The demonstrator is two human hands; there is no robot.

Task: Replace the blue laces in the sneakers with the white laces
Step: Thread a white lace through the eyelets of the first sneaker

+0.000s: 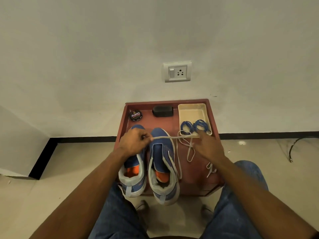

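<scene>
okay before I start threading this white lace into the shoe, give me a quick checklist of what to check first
1. Blue laces out of both sneakers, lying in the tray: ok.
2. Left hand pinches one end of the white lace: ok.
3. Right hand on the lace's other part: cannot tell, fingers hidden.
4. Lace free of tangles: not ok, it loops beside the right sneaker.
5. Second white lace within reach on the table: ok.

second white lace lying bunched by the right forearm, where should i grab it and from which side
Pinch the second white lace at its bunched middle, from above. It lies flat on the red table beside the right forearm, so nothing blocks a top-down pinch; its tips cannot be made out.
</scene>
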